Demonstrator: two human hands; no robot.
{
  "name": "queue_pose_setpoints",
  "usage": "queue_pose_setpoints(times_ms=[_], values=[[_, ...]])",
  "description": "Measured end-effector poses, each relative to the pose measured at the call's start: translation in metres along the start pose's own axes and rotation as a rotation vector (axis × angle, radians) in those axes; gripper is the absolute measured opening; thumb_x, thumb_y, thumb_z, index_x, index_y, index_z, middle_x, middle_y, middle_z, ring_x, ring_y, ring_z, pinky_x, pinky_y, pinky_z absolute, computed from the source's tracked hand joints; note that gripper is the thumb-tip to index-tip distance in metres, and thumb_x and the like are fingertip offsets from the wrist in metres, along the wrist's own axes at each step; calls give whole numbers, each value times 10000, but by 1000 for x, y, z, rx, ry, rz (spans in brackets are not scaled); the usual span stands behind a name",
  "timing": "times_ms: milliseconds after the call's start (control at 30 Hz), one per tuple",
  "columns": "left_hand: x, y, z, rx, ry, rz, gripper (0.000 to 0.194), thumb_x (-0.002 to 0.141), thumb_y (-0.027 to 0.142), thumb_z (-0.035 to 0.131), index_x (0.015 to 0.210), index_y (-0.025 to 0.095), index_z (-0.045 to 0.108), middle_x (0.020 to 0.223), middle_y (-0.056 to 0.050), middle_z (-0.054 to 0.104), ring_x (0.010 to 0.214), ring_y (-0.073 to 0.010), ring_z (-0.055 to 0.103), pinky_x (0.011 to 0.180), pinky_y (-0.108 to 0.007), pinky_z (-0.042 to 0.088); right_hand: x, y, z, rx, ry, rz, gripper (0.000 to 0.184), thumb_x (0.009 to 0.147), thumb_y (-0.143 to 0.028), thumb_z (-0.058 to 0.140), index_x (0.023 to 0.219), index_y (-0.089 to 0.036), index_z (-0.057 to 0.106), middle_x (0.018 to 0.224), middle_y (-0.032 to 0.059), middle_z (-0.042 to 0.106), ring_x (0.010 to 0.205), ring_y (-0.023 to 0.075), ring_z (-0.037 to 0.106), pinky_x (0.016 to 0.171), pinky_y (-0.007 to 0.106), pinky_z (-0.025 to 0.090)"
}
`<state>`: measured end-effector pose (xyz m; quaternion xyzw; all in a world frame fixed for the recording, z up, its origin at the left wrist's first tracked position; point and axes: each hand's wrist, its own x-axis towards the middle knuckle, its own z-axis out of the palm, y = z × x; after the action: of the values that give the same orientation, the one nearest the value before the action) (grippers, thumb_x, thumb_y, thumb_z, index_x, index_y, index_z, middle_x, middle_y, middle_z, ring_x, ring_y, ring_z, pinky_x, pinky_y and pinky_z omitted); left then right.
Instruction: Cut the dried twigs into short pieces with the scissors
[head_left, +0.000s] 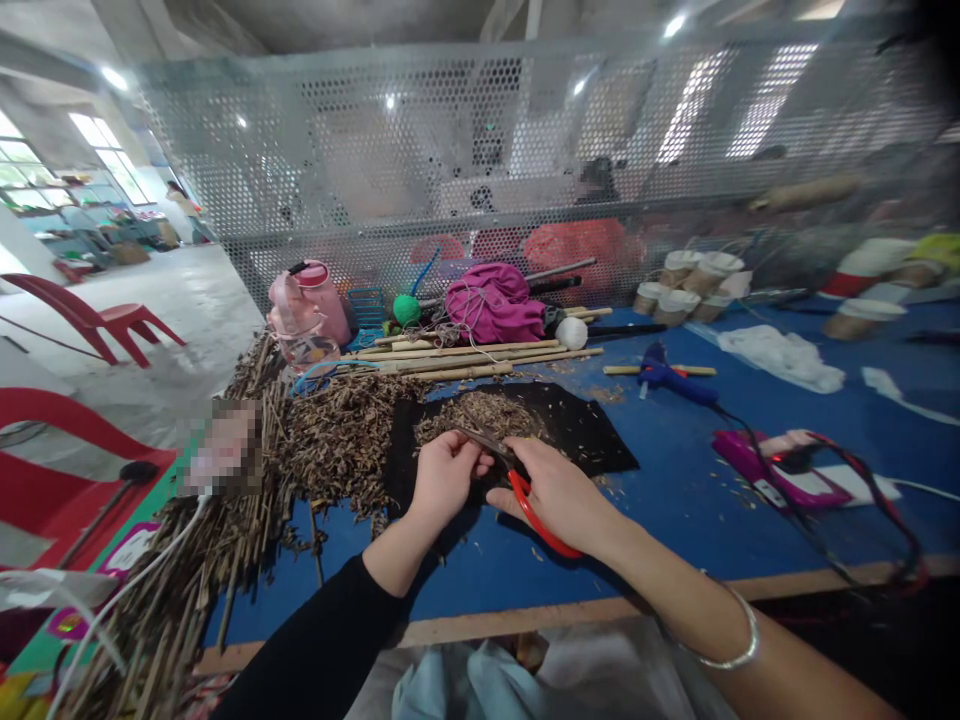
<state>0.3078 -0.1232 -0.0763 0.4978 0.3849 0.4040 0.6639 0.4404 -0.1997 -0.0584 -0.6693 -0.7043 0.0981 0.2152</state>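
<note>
My right hand (562,490) is wrapped round a pair of scissors (536,515) with red handles, their blades pointing left. Close by, my left hand (446,470) is closed in a pinch near the blade tips; whatever its fingertips hold is too small to make out. Both hands are above the front part of a black sheet (600,440). On that sheet, just beyond the blades, lies a heap of small brown dried cuttings (487,412). To the left of my left hand spreads a larger pile of dark dried plant pieces (341,440).
Long dry stalks (187,580) cover the table's left end. Bamboo sticks (465,360), a purple cloth (495,303) and a pink jug (311,305) stand at the back. A blue glue gun (667,378) and a corded power strip (787,475) lie right on the blue table (660,560).
</note>
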Motion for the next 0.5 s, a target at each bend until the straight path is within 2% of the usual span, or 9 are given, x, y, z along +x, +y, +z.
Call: queue_pose_setpoints(times_ms=[333, 500], values=[[1, -5, -6, 226, 20, 116, 158, 748, 228, 517, 682, 131, 622, 580, -9, 617, 519, -94, 565, 514, -192, 461, 2, -2, 6, 53, -49, 38, 365, 783, -468, 568, 1019, -192, 536, 921, 78, 627, 871, 221, 588, 723, 286, 407], [3, -7, -9, 243, 14, 94, 160, 742, 229, 515, 642, 139, 602, 583, -12, 618, 528, -101, 576, 511, -195, 461, 0, -4, 4, -3, -102, 103, 336, 812, -480, 517, 994, -198, 539, 867, 82, 653, 801, 222, 623, 638, 261, 380]])
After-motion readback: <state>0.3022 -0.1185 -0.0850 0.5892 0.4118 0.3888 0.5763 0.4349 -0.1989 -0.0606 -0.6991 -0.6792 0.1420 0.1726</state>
